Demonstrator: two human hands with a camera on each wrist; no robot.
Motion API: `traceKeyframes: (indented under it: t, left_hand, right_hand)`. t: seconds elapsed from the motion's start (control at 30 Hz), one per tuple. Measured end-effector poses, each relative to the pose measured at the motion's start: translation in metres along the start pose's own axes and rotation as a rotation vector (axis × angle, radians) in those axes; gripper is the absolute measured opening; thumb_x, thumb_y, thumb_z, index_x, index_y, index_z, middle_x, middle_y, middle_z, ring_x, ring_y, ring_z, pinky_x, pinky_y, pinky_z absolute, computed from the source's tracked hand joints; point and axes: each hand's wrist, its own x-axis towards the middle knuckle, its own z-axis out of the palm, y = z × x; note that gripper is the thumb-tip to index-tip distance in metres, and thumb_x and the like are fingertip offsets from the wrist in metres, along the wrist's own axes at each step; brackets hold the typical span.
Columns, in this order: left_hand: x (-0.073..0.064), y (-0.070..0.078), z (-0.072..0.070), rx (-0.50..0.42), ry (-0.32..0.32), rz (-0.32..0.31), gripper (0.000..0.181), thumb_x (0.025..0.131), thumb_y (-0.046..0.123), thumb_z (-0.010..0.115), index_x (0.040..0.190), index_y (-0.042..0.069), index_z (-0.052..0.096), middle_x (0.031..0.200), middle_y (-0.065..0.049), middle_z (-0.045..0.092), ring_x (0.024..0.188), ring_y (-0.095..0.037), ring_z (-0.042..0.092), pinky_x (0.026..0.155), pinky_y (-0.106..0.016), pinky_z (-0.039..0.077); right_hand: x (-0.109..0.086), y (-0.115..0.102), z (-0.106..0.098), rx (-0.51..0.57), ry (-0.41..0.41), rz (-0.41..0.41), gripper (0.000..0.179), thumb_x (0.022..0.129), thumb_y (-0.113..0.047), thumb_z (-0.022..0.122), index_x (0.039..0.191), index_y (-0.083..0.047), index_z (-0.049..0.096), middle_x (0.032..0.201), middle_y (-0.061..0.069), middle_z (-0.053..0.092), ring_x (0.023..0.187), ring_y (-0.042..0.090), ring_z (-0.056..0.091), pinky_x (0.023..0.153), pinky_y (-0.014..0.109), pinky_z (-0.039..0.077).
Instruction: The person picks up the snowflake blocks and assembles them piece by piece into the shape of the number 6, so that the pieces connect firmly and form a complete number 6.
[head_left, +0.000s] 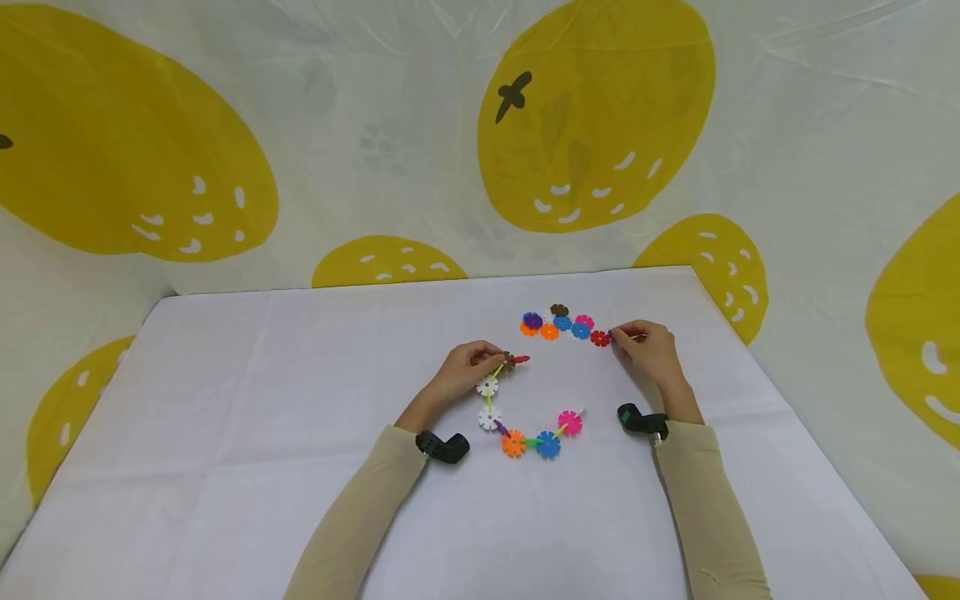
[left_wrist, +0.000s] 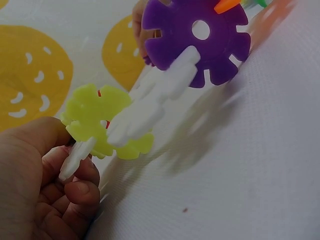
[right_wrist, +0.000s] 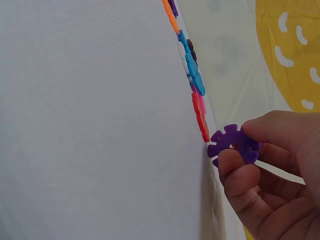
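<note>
My left hand [head_left: 467,367] grips one end of a chain of interlocking plastic snowflake discs, by a brown disc [head_left: 509,362] with a red disc [head_left: 521,359] slotted beyond it. From there the chain curves round through white discs [head_left: 490,417], an orange disc [head_left: 513,443] and a blue disc [head_left: 548,444] to a pink disc [head_left: 570,422]. In the left wrist view, a yellow disc [left_wrist: 95,112] and a purple disc [left_wrist: 175,30] belong to the chain; the gripped part is mostly hidden. My right hand [head_left: 649,350] pinches a loose purple disc [right_wrist: 227,142] between thumb and fingers.
Loose discs lie in a group at the back of the white-covered table [head_left: 300,433], including a red disc [head_left: 599,338] beside my right fingertips and an orange disc [head_left: 550,332]. A patterned cloth wall [head_left: 420,150] stands behind. Each wrist carries a black camera [head_left: 444,448].
</note>
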Motion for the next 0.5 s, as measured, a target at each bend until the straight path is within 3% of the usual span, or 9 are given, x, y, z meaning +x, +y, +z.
traceKeyframes:
  t: [0.13, 0.27, 0.5]
  left_hand:
    - [0.0, 0.0, 0.0, -0.004, 0.002, 0.006, 0.024, 0.097, 0.02, 0.061, 0.109, 0.001, 0.067, 0.086, -0.006, 0.065, 0.072, -0.01, 0.053, 0.065, -0.02, 0.044]
    - [0.0, -0.001, 0.001, -0.007, 0.004, 0.006, 0.023, 0.097, 0.02, 0.061, 0.109, 0.001, 0.067, 0.086, -0.005, 0.065, 0.072, -0.01, 0.053, 0.065, -0.02, 0.044]
    - [0.001, -0.002, 0.001, 0.024, 0.002, 0.013, 0.024, 0.097, 0.02, 0.062, 0.109, 0.001, 0.067, 0.088, -0.006, 0.065, 0.073, -0.01, 0.052, 0.065, -0.021, 0.043]
  right_hand:
    - [0.002, 0.001, 0.0, 0.052, 0.001, -0.023, 0.037, 0.1, -0.025, 0.057, 0.121, 0.004, 0.062, 0.109, 0.022, 0.061, 0.081, 0.022, 0.061, 0.066, 0.012, 0.048]
    - [0.005, 0.0, 0.003, 0.122, -0.048, -0.029, 0.036, 0.098, -0.023, 0.061, 0.12, 0.005, 0.062, 0.112, 0.023, 0.061, 0.076, 0.013, 0.062, 0.067, 0.015, 0.051]
    - [0.006, -0.01, 0.011, 0.159, -0.162, -0.019, 0.038, 0.095, -0.024, 0.065, 0.12, 0.004, 0.063, 0.11, 0.021, 0.064, 0.078, 0.016, 0.062, 0.069, 0.018, 0.052]
